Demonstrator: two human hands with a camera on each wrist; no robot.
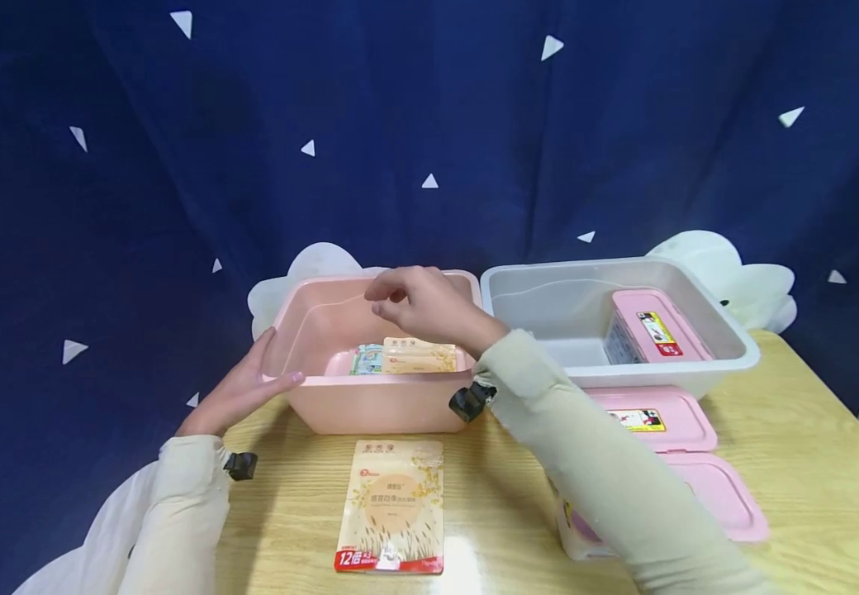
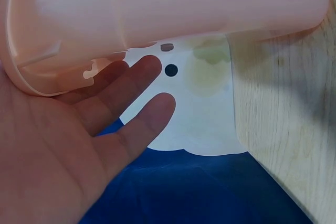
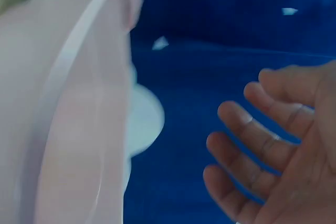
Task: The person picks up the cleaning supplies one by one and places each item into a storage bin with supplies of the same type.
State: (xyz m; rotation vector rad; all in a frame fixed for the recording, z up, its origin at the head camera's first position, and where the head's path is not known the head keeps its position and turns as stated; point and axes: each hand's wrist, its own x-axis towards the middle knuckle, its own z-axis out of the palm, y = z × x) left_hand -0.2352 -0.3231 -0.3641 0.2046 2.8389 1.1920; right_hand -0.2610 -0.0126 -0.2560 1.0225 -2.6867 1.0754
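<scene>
My left hand rests at the left end of the pink bin, thumb along the front rim; the left wrist view shows its fingers extended under the rim, not curled round it. Over the bin my right hand hovers with loosely bent fingers and holds nothing, as the right wrist view confirms. Inside the bin lie a beige packet and a blue-green printed packet. On the table in front, a beige pouch with a red lower band lies flat, face up.
A grey bin stands to the right, with a pink-lidded box inside. Before it, a container with an open pink lid sits partly behind my right sleeve. A blue curtain hangs behind the wooden table.
</scene>
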